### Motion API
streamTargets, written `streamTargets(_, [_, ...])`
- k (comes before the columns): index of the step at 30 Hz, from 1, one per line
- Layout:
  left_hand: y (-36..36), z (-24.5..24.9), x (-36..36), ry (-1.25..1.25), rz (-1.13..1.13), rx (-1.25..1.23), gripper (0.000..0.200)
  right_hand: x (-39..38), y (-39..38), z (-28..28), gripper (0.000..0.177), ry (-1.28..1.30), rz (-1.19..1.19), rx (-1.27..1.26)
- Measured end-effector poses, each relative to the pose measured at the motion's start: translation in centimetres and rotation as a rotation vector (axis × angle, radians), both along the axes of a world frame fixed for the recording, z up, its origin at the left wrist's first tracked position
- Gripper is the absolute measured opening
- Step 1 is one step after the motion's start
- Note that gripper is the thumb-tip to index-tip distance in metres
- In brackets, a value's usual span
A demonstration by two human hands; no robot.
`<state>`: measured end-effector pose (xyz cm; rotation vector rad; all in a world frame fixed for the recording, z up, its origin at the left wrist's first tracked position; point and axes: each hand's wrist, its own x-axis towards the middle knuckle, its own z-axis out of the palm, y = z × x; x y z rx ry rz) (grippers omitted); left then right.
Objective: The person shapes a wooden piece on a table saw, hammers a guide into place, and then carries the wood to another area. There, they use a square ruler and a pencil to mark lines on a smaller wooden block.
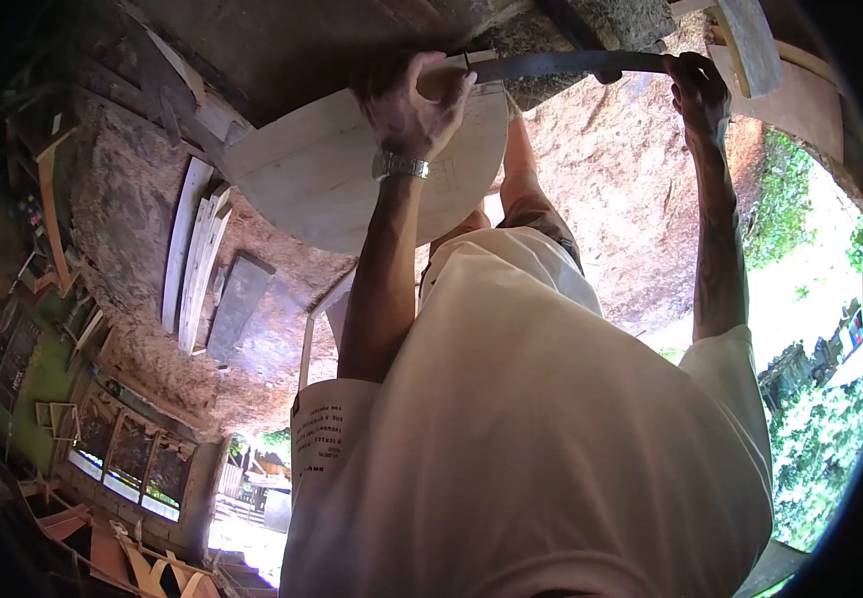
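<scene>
My right hand (701, 88) is closed around the right end of a long, narrow, dark strip (571, 65) that bows slightly and looks like metal. At the strip's other end, the thumb and fingers of my left hand (414, 105) curl together and touch it; the exact grip is partly hidden. Below the left hand and wrist, which wears a metal watch (400, 165), lies a large pale wooden board (302, 164) with a rounded edge. Faint pencil-like lines show on the board (451, 184) near its right side.
Several planks (192, 249) lie on the dirt ground at left, beside a grey board (240, 299). A curved wooden piece (750, 50) stands at upper right. My legs (519, 174) are close to the round board. Wooden scraps (143, 563) and windows (133, 453) are at lower left.
</scene>
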<state>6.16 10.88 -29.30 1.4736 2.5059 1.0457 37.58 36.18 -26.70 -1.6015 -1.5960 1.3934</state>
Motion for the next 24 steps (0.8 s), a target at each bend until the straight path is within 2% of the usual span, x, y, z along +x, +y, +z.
streamTargets(2, [0.1, 0.5, -0.1, 0.054, -0.016, 0.002, 0.039, 0.0, 0.0, 0.3, 0.023, 0.001, 0.005, -0.032])
streamTargets(5, [0.0, 0.3, 0.4, -0.100, 0.025, -0.013, 0.034, -0.2, -0.1, 1.0, 0.024, -0.017, 0.017, -0.049])
streamTargets(11, [0.2, 0.6, 0.3, -0.041, 0.010, 0.050, 0.034, -0.1, 0.5, 0.4, 0.026, 0.047, 0.025, -0.054])
streamTargets(17, [0.2, 0.2, 0.0, 0.007, -0.009, 0.017, 0.039, -0.1, 0.5, 0.1, 0.023, -0.038, 0.026, -0.062])
streamTargets(24, [0.2, 0.0, 0.2, -0.077, 0.015, 0.020, 0.033, 0.7, 0.5, -0.1, 0.020, 0.004, 0.044, -0.162])
